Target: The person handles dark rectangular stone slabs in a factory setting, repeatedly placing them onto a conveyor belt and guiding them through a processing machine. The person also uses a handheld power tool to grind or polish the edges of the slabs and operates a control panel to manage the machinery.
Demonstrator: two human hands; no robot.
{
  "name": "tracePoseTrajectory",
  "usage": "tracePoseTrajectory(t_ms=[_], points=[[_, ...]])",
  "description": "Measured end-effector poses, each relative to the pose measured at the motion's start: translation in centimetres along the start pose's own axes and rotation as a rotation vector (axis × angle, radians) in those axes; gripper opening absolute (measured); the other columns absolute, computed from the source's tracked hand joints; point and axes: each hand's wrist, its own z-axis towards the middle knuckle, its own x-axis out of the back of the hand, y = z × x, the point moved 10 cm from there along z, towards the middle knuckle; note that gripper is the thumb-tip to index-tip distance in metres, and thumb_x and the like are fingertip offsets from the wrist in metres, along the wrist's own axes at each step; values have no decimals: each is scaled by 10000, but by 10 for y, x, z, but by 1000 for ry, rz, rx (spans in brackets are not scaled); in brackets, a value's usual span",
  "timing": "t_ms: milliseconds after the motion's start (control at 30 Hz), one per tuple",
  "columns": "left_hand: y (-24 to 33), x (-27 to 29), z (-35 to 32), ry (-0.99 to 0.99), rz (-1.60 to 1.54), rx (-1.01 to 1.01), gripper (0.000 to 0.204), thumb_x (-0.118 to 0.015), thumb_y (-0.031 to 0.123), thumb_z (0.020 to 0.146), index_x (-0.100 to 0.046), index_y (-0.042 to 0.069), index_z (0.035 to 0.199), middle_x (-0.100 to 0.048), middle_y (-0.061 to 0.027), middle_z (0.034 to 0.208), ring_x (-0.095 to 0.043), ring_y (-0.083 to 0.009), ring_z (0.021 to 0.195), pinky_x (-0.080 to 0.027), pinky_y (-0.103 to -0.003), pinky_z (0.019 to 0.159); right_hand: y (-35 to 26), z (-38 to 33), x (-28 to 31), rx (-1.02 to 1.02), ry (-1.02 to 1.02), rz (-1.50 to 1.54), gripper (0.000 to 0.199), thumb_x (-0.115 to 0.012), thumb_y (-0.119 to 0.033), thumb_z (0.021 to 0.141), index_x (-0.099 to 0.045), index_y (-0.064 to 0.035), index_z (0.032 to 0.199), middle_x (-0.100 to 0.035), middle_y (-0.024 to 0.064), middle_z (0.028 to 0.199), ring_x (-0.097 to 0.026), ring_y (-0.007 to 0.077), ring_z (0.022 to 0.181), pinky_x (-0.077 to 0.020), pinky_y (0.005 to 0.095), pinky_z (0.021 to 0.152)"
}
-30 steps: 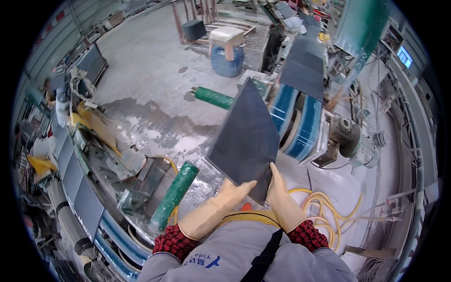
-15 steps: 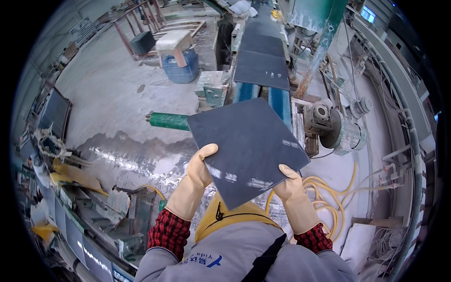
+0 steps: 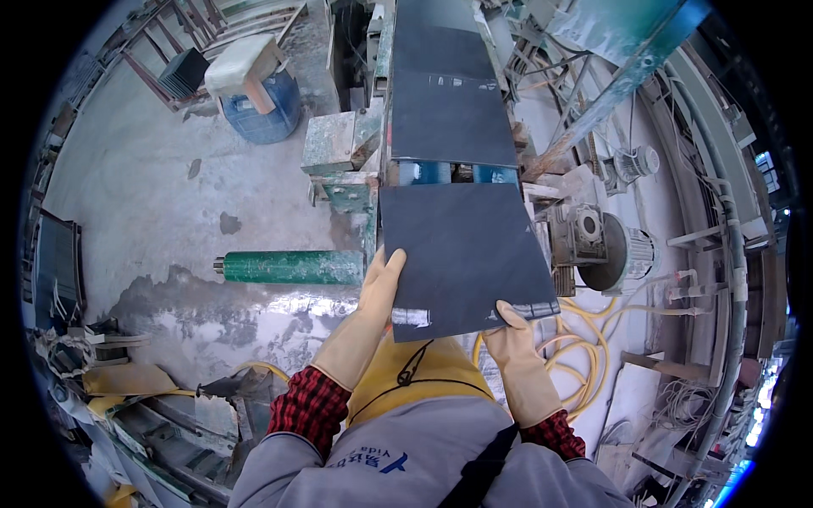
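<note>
A dark grey square slab [image 3: 466, 254] lies between my hands, nearly level with the end of a conveyor. My left hand [image 3: 383, 284], in a cream rubber glove, grips its left edge with the thumb on top. At the near edge, toward the right corner, my right hand [image 3: 512, 334] holds it the same way, its fingers hidden underneath. White light reflections lie along the slab's near edge. Just beyond it, another dark slab [image 3: 453, 123] rests on the conveyor's blue belts [image 3: 425, 173], with a narrow gap between the two.
A green roller [image 3: 292, 267] sticks out left of the conveyor. Right of it stand a motor [image 3: 622, 254] and a coiled yellow hose [image 3: 584, 356]. A blue drum [image 3: 262, 110] stands on the floor at the far left. A rusty, slanted green post [image 3: 605, 102] rises at the right.
The slab has turned from a diamond position to nearly square with the conveyor and moved close to the slab ahead. Both hands have kept their grip. The view has shifted.
</note>
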Motion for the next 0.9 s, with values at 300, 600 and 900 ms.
tracePoseTrajectory(t_ms=[300, 600, 900], points=[[17, -7, 52, -65, 76, 33, 485, -516, 276, 1007, -449, 50, 1431, -576, -125, 1285, -567, -205, 1147, -488, -343, 951, 4, 38, 12, 77, 103, -1, 389, -569, -35, 928, -530, 38, 1308, -602, 200, 1292, -622, 362, 1161, -519, 512, 984], [26, -3, 73, 21, 236, 127, 494, -529, 317, 980, -483, 54, 1396, -598, -111, 1228, -594, -191, 1061, -512, -333, 885, 4, 56, 10, 112, 206, -25, 339, -576, -32, 930, -540, 54, 1257, -606, 194, 1253, -627, 358, 1129, -521, 488, 986], [44, 8, 97, -35, 544, 122, 475, -612, 330, 959, -542, 23, 1316, -669, -63, 1008, -629, -132, 875, -532, -304, 769, 1, 75, 40, 53, 236, -164, 291, -597, -98, 961, -561, 80, 1188, -626, 211, 1203, -637, 355, 1111, -553, 457, 965]])
